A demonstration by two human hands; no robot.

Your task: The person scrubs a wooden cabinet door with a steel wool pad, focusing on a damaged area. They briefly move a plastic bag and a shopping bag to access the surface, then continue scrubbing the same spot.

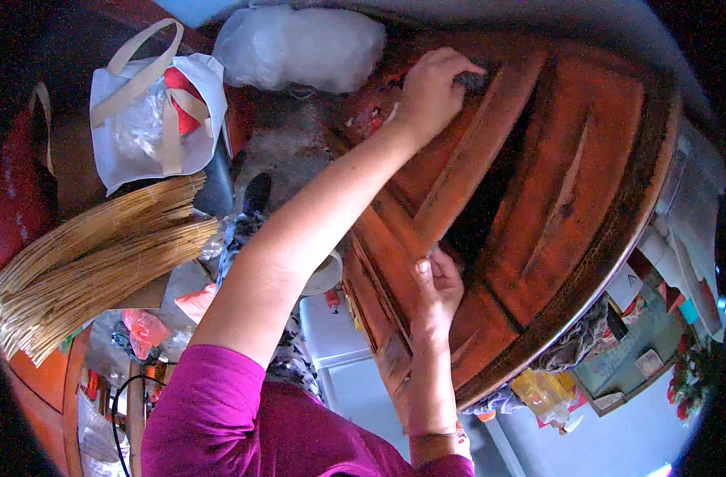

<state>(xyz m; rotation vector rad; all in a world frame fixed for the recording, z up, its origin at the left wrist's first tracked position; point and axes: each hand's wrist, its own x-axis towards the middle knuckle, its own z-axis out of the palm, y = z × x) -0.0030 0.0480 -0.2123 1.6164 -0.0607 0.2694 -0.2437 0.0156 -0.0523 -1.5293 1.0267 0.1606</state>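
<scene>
A reddish-brown wooden cabinet spreads across the right half. Its framed wooden door stands ajar, with a dark gap along one edge. My left hand reaches to the door's far end, fingers closed on a dark grey wad pressed near the frame. Whether the wad is a scouring pad or a cloth, I cannot tell. Closer to me, my right hand grips the near corner of the door, thumb showing and fingers curled round the edge.
At left lie a bundle of thin straw-coloured sticks and a white tote bag with beige handles. A filled clear plastic bag sits at the back. Below the cabinet's right edge are cloths and a yellow package.
</scene>
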